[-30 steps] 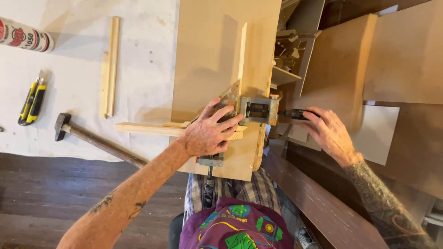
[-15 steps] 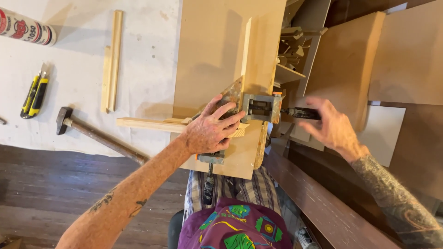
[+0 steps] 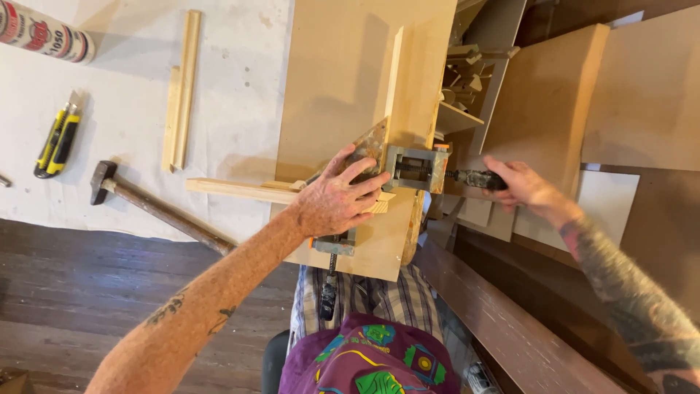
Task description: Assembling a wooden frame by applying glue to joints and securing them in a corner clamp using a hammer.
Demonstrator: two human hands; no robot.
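The left hand (image 3: 337, 197) lies flat with its fingers spread, pressing down on a metal corner clamp (image 3: 397, 169) and on the thin wooden strip (image 3: 248, 191) that runs under the palm. The right hand (image 3: 519, 182) is closed around the dark, speckled handle (image 3: 474, 178) of the clamp's screw, which sticks out to the right of the grey clamp body. The clamp sits on a smooth, pale wooden board (image 3: 350, 80) resting across the person's lap, above checked trousers and a purple patterned shirt; a second screw handle (image 3: 329, 292) hangs down over the board's near edge. A second slim strip (image 3: 394, 80) stands on edge on the board and meets the first one at the clamp, forming a right angle. To the left, on a white sheet (image 3: 240, 87) spread over a dark plank floor, a hammer (image 3: 157, 206) with a worn wooden shaft lies at a slant, and just beyond it sits a yellow and black utility knife (image 3: 57, 141). Farther off, two more pale strips (image 3: 182, 87) lie side by side, and a round tube (image 3: 44, 33) rests near the top left corner. On the right, large flat panels (image 3: 547, 109) of light brown board lean together.
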